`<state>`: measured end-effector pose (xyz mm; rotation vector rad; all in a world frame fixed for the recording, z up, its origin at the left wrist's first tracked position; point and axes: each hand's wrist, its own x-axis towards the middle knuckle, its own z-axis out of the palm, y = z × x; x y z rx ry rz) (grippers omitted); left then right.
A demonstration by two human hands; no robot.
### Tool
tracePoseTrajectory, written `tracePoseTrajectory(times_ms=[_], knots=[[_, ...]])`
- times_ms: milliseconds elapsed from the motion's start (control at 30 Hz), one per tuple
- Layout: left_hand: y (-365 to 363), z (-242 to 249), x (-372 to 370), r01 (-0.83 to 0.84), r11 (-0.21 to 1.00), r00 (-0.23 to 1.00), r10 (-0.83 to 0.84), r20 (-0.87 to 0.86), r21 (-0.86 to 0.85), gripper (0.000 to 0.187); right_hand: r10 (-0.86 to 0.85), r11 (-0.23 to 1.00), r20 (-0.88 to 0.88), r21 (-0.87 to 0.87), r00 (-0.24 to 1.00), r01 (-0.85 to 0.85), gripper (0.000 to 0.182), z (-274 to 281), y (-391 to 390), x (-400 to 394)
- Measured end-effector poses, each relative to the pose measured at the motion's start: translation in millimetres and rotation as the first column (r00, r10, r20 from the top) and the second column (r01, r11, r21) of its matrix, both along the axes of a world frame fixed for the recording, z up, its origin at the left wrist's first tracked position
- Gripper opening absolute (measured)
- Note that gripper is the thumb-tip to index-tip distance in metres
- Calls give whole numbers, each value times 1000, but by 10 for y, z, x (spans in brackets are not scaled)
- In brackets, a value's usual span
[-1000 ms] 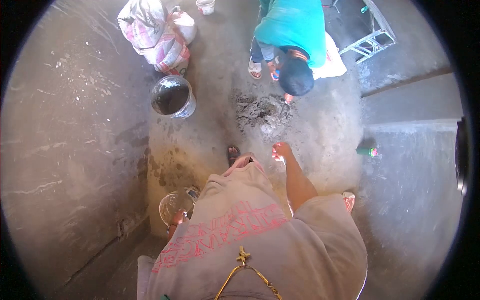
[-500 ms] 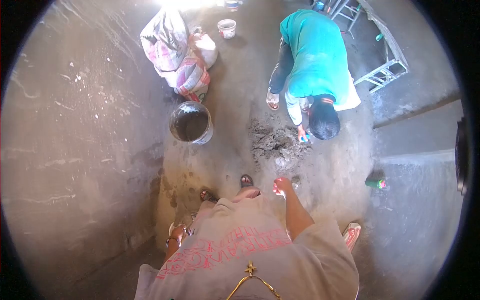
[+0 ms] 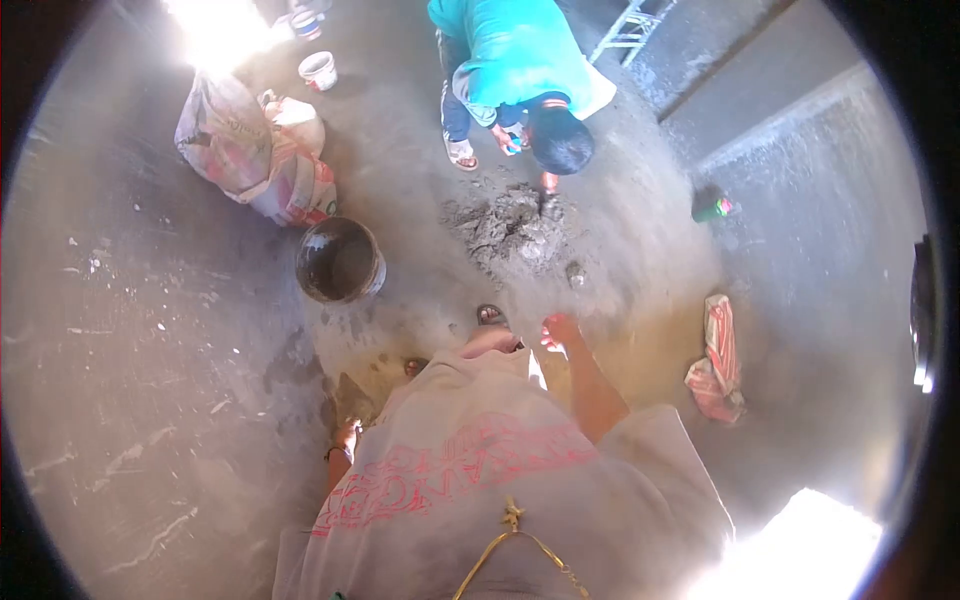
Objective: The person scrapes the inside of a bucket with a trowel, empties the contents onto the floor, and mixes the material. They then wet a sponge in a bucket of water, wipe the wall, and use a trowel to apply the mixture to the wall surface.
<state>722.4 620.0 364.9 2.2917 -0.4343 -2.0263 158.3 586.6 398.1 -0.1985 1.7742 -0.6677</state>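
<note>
My right hand (image 3: 560, 332) hangs in front of my right side, its fingers curled in and nothing showing in them. It is nearest to the heap of wet grey mortar (image 3: 512, 230) on the floor ahead. Low by my left hip, my left hand (image 3: 347, 437) is small and washed out by light, with a dark band at the wrist. Its fingers look closed, and a flat brownish shape (image 3: 354, 400) shows just beyond them; I cannot tell whether the hand holds it. A co-worker in a turquoise top (image 3: 520, 55) bends over the mortar, one hand reaching down to it.
A mortar-smeared bucket (image 3: 340, 262) stands ahead on the left, with stuffed sacks (image 3: 250, 150) behind it. Farther off is a small white pail (image 3: 318, 70). A red-and-white crumpled bag (image 3: 715, 365) and a green container (image 3: 712, 207) lie to the right. A metal frame (image 3: 632, 35) stands at the back.
The view has turned rightward, so the bucket, sacks and co-worker appear farther left and up. The co-worker's other hand now reaches the mortar. My right hand stays curled.
</note>
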Motion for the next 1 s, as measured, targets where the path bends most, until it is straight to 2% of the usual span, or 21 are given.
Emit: tracePoseTrajectory(times_ms=[100, 167, 267, 333, 367, 433, 467, 500, 533, 600, 667, 700, 733, 800, 900, 1000], knots=[[-341, -57, 236, 35, 999, 999, -35, -7, -10, 25, -69, 997, -44, 28, 997, 70, 9, 75, 382, 293], [-546, -114, 336, 57, 998, 998, -57, -31, 0, 24, -151, 980, 49, 137, 987, 143, 12, -135, 802, 306], [-782, -205, 323, 82, 996, 995, -83, -53, -18, 24, -229, 958, -18, 175, 973, 229, 14, -19, 1384, 437], [-878, -299, 221, 90, 994, 995, -92, -33, -67, 23, -270, 942, -60, 188, 961, 277, 14, -234, 1842, 447], [-922, -410, 179, 151, 981, 989, -150, 13, -121, 27, 8, 974, -145, 224, 989, 25, 15, -549, 2102, 369], [-969, -606, 134, 218, 961, 976, -210, 64, -172, 34, 281, 935, -214, 280, 935, -217, 15, -458, 2149, 473], [-967, -714, 126, 382, 903, 924, -379, 56, -197, 41, -39, 965, -163, 251, 986, 79, 12, -15, 1997, 631], [-974, -701, 71, 533, 817, 842, -537, 49, -217, 48, -354, 898, -105, 240, 929, 369, 17, 324, 1863, 749], [-981, -685, 17, 661, 707, 738, -672, 51, -250, 55, -355, 898, -104, 239, 929, 369, 17, 235, 1876, 747], [-859, -446, -137, 671, 724, 742, -657, 136, -163, 55, -157, 956, -123, 228, 980, 182, 17, 19, 1882, 731], [-754, -56, -335, 650, 756, 753, -628, 196, -78, 55, -172, 961, -81, 205, 982, 186, 17, 55, 1677, 743], [-688, -30, -353, 649, 758, 752, -627, 202, -62, 55, -189, 964, -39, 183, 981, 193, 17, 111, 1514, 743], [-610, -208, -283, 633, 774, 761, -613, 213, -32, 55, -185, 965, -40, 182, 982, 189, 17, 160, 1379, 726], [-492, -476, -118, 647, 761, 752, -626, 206, -48, 54, -98, 985, -104, 130, 990, 111, 17, 253, 1138, 684], [-454, -366, 37, 747, 648, 664, -730, 159, -146, 52, -68, 996, -104, 56, 992, 74, 17, 350, 919, 620], [-441, -243, 132, 791, 575, 607, -782, 144, -211, 50, -86, 994, -158, 53, 984, 96, 19, 296, 848, 619]])
